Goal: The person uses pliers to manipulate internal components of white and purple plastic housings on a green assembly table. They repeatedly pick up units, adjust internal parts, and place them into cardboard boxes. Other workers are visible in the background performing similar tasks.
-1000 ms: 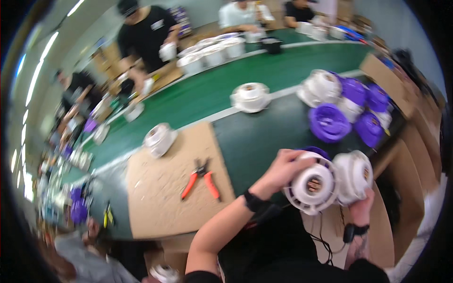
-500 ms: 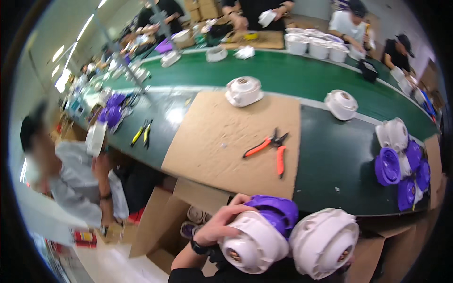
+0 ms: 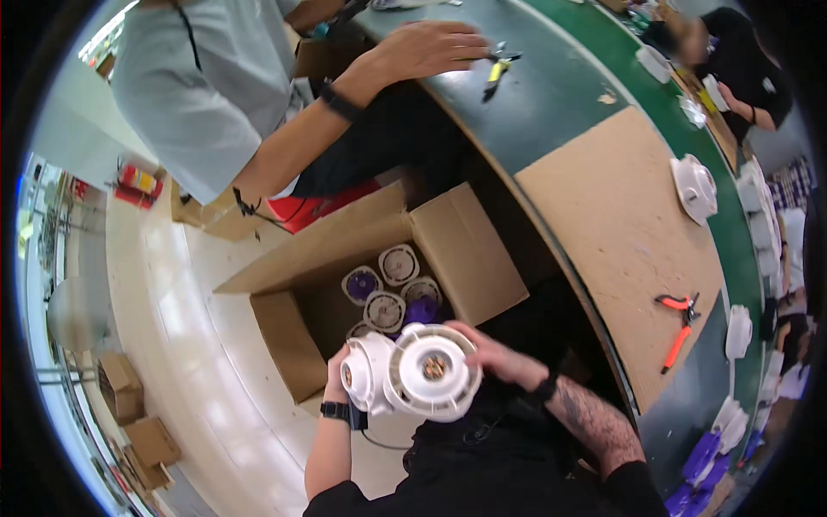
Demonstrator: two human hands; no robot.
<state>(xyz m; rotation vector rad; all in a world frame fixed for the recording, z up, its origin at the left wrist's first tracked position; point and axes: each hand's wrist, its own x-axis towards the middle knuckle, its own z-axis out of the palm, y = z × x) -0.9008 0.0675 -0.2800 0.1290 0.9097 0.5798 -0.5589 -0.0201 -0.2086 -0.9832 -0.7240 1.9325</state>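
Two white round plastic housings are side by side between my hands, in front of an open cardboard box [image 3: 469,258]. Around the outer side of the smaller-looking white housing [image 3: 369,383] my left hand [image 3: 337,379] is closed, its fingers partly hidden. My right hand [image 3: 495,355] grips the rim of the other white housing [image 3: 412,379], whose round face with a copper-coloured centre is turned up. A bit of purple plastic shows behind them; I cannot tell whether it belongs to what I hold. Several white and purple housings [image 3: 384,311] lie inside the box.
A green-topped bench [image 3: 551,112] runs along the right, bearing a cardboard sheet [image 3: 616,198], orange-handled cutters [image 3: 680,332] and another white housing [image 3: 694,188]. At upper left sits a co-worker, whose hand [image 3: 431,50] is by yellow-handled pliers [image 3: 497,73]. A red fire extinguisher [image 3: 138,185] stands at left.
My view has swung left and down, off the bench. Both housings, held in my hands, have moved from the bench edge to the open box. The co-worker's hand has moved over to the pliers.
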